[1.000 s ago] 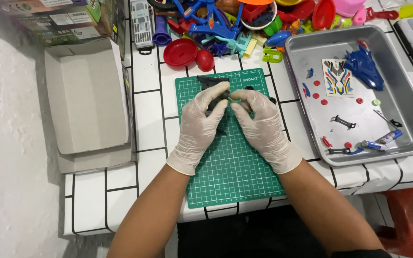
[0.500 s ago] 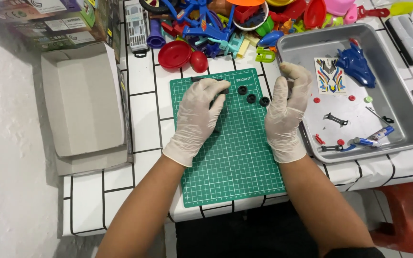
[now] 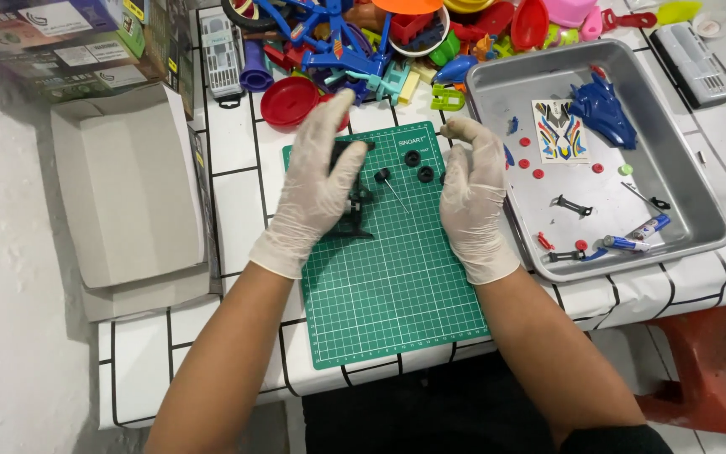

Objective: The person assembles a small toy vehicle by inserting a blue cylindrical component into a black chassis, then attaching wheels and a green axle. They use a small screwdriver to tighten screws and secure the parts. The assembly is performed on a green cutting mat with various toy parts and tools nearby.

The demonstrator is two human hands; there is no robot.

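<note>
While both gloved hands work over the green cutting mat point(image 3: 380, 286), that mat is the bounding surface: its long axis runs away from the person, and its near half is uncovered grid. To its right, the steel tray point(image 3: 682, 181) lies close beside the mat's right edge, holding a blue car body shell point(image 3: 602, 109), a sticker sheet point(image 3: 558, 130) and small red parts. To the left, well apart, sits an open cardboard box point(image 3: 123, 185).

The left hand point(image 3: 317, 189) covers a black toy chassis point(image 3: 355, 210) on the mat's upper left; fingers are extended, and whether they clamp the chassis cannot be told. The right hand point(image 3: 472, 197) stands edge-on near the mat's right border, fingers loosely curled, apparently holding nothing.

Between the hands lie small black wheels point(image 3: 418, 166) and a thin axle pin point(image 3: 395, 195), angled diagonally, nearer the left hand.
</note>
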